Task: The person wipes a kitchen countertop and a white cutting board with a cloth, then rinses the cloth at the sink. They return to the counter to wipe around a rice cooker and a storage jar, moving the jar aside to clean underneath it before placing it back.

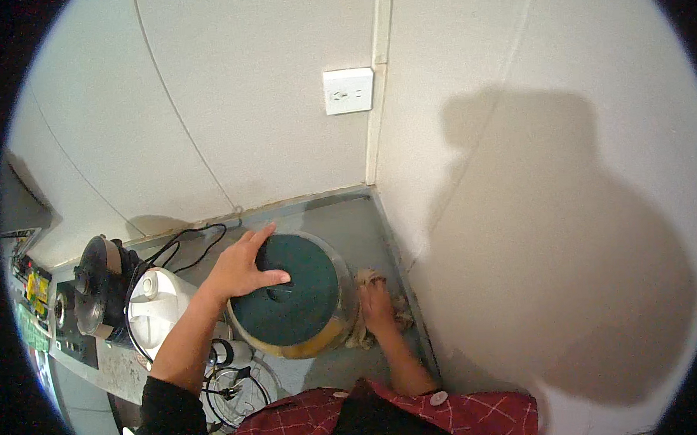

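A round container [319, 347] with a dark green lid [310, 312] stands in the counter's corner, its lower side yellowish. My left hand [245, 265] lies across the lid's left part, thumb and fingers spread, the fingertips near the far rim. Right of the container, my right hand [377, 306] presses a crumpled beige cloth [363, 337] onto the grey counter. Its fingers are bent into the cloth and partly hidden.
White walls meet behind the corner; a socket [348, 91] is on the far one. Left of the container are a white appliance [154, 311], a black pot-like appliance [99, 287] and a dark cable [201, 232]. A clear glass lid [247, 397] lies near my left forearm.
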Available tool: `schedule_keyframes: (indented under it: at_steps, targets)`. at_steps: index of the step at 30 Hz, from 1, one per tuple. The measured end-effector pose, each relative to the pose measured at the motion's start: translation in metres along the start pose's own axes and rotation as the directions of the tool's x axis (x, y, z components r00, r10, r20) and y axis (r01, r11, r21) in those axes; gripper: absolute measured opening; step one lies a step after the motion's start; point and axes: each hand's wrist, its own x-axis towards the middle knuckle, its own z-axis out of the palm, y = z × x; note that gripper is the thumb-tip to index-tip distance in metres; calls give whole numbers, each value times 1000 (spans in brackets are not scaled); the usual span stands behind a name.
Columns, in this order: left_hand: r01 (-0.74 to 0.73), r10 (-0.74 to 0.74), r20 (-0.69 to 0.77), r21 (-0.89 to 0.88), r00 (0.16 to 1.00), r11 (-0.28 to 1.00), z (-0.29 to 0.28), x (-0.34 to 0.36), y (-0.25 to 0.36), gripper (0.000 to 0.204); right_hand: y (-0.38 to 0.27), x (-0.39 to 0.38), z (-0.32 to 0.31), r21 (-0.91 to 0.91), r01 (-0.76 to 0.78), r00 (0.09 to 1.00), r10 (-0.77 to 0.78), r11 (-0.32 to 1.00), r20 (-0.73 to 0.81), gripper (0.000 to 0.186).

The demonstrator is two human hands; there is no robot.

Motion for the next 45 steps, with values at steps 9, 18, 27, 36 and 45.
schedule_keyframes:
  at_steps: [9, 18, 27, 36, 45]
  targets:
    - [142, -143, -37, -26, 989, 990, -10, -58, 3, 97, -4, 177, 71, -696, -74, 997, 68, 714, -36, 56]
    - [93, -94, -111, -11, 989, 996, -7, -48, 5, 94, -39, 187, 110, -643, 229, 958, -54, 730, 281, 55]
    - [88, -88, -50, 2, 995, 996, -12, -36, 7, 96, -77, 183, 214, -82, 795, 573, -699, 602, 428, 35]
    - [86, -88, -57, -43, 994, 995, -9, -41, 2, 90, -103, 199, 233, -8, 832, 395, -582, 555, 711, 31]
    - [38, -39, -126, -11, 991, 999, -8, -50, -3, 92, -27, 196, 100, -332, 412, 900, -321, 849, 296, 27]
